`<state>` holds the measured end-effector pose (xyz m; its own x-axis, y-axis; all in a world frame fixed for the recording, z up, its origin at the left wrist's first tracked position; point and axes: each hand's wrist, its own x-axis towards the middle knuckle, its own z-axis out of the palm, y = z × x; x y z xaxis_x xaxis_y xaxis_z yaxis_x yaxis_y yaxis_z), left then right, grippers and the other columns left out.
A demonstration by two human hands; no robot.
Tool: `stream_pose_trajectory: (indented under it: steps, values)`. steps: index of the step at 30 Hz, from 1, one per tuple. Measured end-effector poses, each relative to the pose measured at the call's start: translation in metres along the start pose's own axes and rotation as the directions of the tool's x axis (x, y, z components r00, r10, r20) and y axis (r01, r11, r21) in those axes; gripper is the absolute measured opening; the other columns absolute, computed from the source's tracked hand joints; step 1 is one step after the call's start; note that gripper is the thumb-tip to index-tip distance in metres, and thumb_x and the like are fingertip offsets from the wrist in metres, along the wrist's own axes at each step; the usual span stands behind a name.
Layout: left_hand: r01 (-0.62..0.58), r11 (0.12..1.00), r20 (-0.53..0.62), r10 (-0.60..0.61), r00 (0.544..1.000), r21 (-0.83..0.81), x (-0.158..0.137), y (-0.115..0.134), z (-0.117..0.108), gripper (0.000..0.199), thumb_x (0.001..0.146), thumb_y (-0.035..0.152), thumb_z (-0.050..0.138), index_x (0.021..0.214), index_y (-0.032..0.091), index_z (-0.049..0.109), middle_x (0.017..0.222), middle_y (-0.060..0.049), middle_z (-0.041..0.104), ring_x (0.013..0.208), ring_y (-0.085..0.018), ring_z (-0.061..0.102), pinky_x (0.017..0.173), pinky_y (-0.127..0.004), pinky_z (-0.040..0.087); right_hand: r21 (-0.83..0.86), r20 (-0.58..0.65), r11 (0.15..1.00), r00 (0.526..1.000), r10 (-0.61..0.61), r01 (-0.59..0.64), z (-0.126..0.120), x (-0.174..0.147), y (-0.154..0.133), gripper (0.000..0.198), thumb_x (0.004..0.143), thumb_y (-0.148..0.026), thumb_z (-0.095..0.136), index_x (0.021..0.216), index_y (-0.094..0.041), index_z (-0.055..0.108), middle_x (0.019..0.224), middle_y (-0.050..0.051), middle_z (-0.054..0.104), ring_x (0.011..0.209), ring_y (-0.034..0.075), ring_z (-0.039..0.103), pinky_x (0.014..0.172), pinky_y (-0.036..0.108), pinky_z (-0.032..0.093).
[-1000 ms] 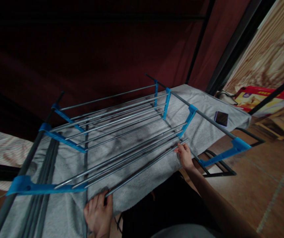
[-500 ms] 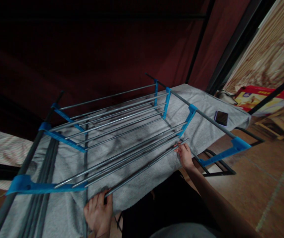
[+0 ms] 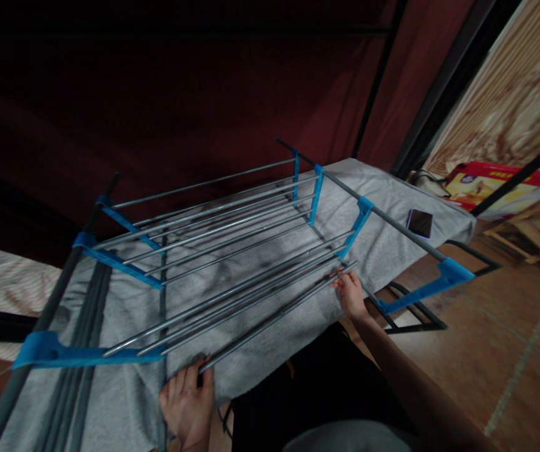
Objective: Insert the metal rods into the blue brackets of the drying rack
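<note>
One drying rack (image 3: 232, 293), grey tubing with blue plastic brackets, lying across a grey cloth (image 3: 383, 182). One loose grey rod (image 3: 251, 334), set slantwise along the rack's near side, roughly parallel to the fitted rods, held at both ends. Left hand (image 3: 189, 398): closed around the rod's near end, thumb against it, beside the lower left bar. Right hand (image 3: 349, 294): fingertips pinched narrow on the rod close to its far end, the tip showing just past them; whether that tip touches the rack cannot be told. Nearest fittings: front left bracket (image 3: 86, 358) and front right bracket (image 3: 427, 292), the latter with no rods in it. Further items: grey tubes (image 3: 90, 307), bundled, under the rack's left side; one dark flat device (image 3: 419, 223), on the cloth at right; one red-and-yellow box (image 3: 491, 185), beyond the cloth's right end.
</note>
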<state>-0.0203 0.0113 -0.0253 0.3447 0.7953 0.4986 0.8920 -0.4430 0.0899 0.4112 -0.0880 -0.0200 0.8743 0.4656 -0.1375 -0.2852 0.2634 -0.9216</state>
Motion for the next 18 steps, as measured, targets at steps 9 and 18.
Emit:
stream_pose_trajectory:
  steps: [9, 18]
  values:
    - [-0.011, 1.0, -0.014, 0.012, 1.0, 0.019, -0.0017, -0.0007, 0.0012, 0.031, 0.094, 0.042, 0.047, 0.093, 0.021, 0.07, 0.08, -0.006, 0.068, 0.083, -0.025, 0.059, 0.086, -0.04, 0.038, -0.007, -0.025, 1.0, 1.0, -0.001, 0.001, 0.0023, 0.0003, -0.0031, 0.034, 0.069, -0.047, 0.081, 0.07, -0.027, 0.054, 0.067, -0.007, 0.055, 0.056, 0.01, 0.055, 0.061, 0.025, 0.054]
    - [0.032, 0.997, 0.022, -0.03, 0.999, -0.066, -0.0037, -0.0025, 0.0014, 0.033, 0.093, 0.045, 0.049, 0.097, 0.022, 0.072, 0.083, -0.006, 0.068, 0.085, -0.024, 0.058, 0.091, -0.042, 0.036, -0.023, -0.059, 1.0, 0.998, -0.002, 0.001, 0.0048, -0.0012, -0.0052, 0.041, 0.067, -0.052, 0.083, 0.071, -0.027, 0.05, 0.059, -0.008, 0.054, 0.054, 0.011, 0.056, 0.057, 0.025, 0.051]
